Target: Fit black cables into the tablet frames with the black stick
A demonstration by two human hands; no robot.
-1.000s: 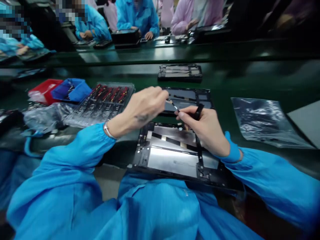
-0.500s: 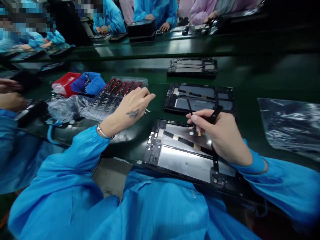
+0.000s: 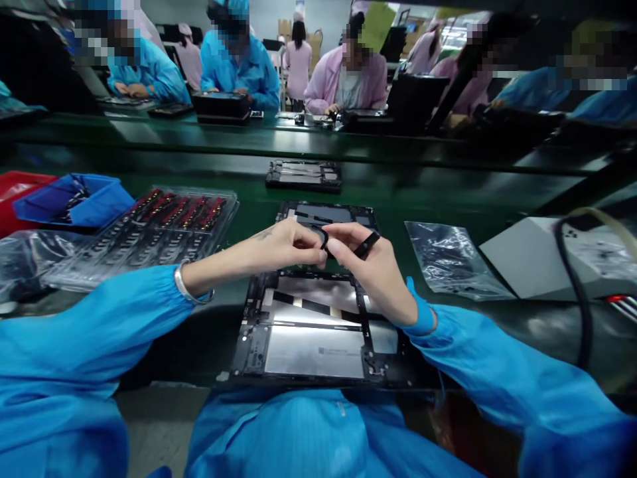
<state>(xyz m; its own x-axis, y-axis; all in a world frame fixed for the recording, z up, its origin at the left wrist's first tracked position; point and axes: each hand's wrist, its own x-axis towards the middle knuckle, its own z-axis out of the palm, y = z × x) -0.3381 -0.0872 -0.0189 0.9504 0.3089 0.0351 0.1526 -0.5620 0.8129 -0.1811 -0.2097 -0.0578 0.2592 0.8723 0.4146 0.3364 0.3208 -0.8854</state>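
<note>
My right hand is closed around black tweezers, their dark handle end showing above the knuckles. Opposite it, my left hand is pinched shut, fingertips almost touching those of the right. A thin, dark curved piece shows between the two hands; its kind and which hand grips it are unclear. Below them lies an opened tablet with silver battery faces and a black-and-tan ribbon cable across it. Just behind my hands, partly covered, is a second opened tablet.
Farther back sits another tablet body. To the left are a clear tray of small circuit parts, a blue bin and a red bin. A plastic bag and a grey-white box stand right. Co-workers sit opposite.
My left hand has come from beside the parts tray to meet my right hand above the tablet. My right hand has lifted the tweezers away from the tablet. The view has turned right.
</note>
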